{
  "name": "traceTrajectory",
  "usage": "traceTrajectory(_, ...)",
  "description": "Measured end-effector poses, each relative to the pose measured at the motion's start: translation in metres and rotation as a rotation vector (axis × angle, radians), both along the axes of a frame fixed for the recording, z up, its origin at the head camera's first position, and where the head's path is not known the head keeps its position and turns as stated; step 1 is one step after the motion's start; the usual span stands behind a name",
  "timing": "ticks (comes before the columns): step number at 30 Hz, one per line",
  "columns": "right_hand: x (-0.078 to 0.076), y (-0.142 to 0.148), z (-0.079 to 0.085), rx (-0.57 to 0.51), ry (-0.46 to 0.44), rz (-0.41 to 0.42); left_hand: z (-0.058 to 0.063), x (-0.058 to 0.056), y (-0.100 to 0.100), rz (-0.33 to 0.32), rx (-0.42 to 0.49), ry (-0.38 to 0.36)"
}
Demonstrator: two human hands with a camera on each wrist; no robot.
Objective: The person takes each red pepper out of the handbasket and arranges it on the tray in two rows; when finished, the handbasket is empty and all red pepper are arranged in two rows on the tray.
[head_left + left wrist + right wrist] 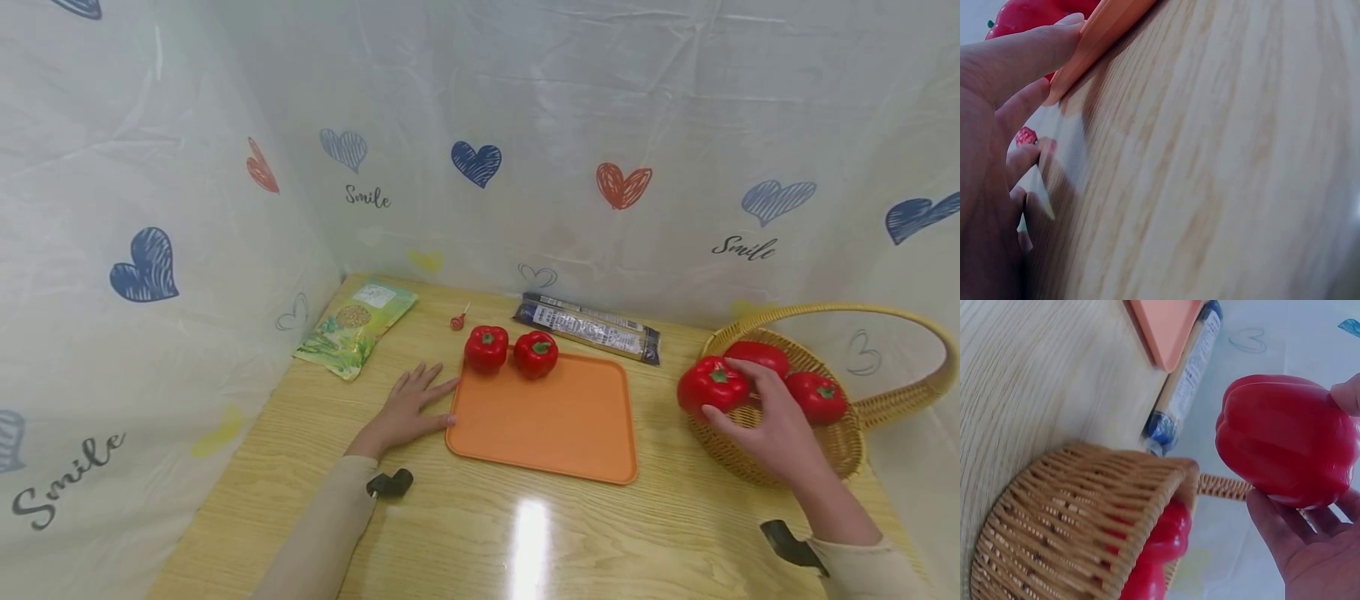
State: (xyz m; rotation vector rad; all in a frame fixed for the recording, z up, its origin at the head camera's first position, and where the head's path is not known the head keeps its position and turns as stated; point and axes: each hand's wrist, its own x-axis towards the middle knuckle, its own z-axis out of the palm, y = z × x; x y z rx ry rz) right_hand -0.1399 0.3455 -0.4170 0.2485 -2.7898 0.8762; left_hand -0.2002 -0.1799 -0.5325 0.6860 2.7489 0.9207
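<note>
My right hand [772, 421] grips a red bell pepper [712, 387] above the left rim of a wicker basket [851, 450]. In the right wrist view the thumb and fingers span the pepper [1285, 440], which is clear of the basket. Two more red peppers [817, 398] lie inside the basket. An orange tray [543, 421] is in the middle of the table, with two red bell peppers [486, 348] side by side at its far left corner. My left hand [408, 408] lies with fingers spread, thumb and forefinger touching the tray's left edge.
A green and yellow bag [356, 325] lies at the back left. Near it is a red lollipop [458, 321]. Behind the tray rests a long dark package [588, 327]. The basket's tall handle [900, 404] arches out to the right. Printed sheeting closes off the back and left.
</note>
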Motion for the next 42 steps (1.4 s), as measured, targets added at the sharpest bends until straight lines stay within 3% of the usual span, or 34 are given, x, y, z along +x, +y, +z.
traceTrajectory(18, -0.011, -0.025, -0.016, 0.012, -0.013, 0.029, 0.0, 0.0, 0.001, 0.004, 0.004, -0.015)
traceTrajectory(42, -0.04, -0.055, -0.05, -0.106, -0.015, 0.113, 0.0, 0.0, 0.0, 0.003, 0.009, -0.016)
